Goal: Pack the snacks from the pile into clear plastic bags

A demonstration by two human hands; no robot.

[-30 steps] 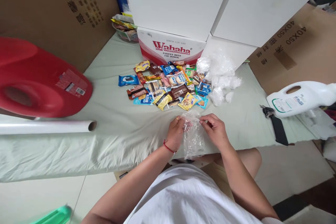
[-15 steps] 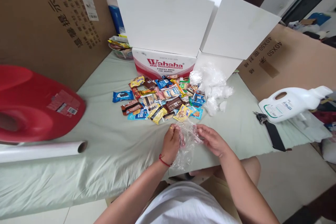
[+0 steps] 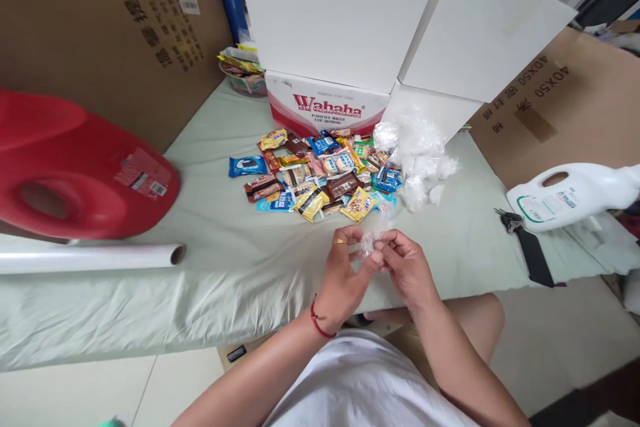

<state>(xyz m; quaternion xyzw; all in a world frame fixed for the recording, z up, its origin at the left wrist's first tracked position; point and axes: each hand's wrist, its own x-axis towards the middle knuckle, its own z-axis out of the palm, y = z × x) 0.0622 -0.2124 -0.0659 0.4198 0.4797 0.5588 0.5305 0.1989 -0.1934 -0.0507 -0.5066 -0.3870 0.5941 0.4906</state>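
Note:
A clear plastic bag is bunched up small between my two hands, in front of the snack pile. My left hand, with a red cord on the wrist, pinches it from the left. From the right, my right hand grips it with thumb and fingers, the fingertips of both hands nearly meeting. Just beyond lies a heap of wrapped snacks in blue, yellow, brown and red packets. Several crumpled clear plastic bags are piled to the right of the snacks.
Behind the snacks stands a white Wahaha carton with raised flaps. A red jug and a plastic film roll are at left. To the right lie a white bottle and a black strap with keys. Brown cardboard borders the table.
The plastic bag, spread loosely and hanging down before, is now squeezed into a small bundle. My hands have come closer together, and the camera view has shifted.

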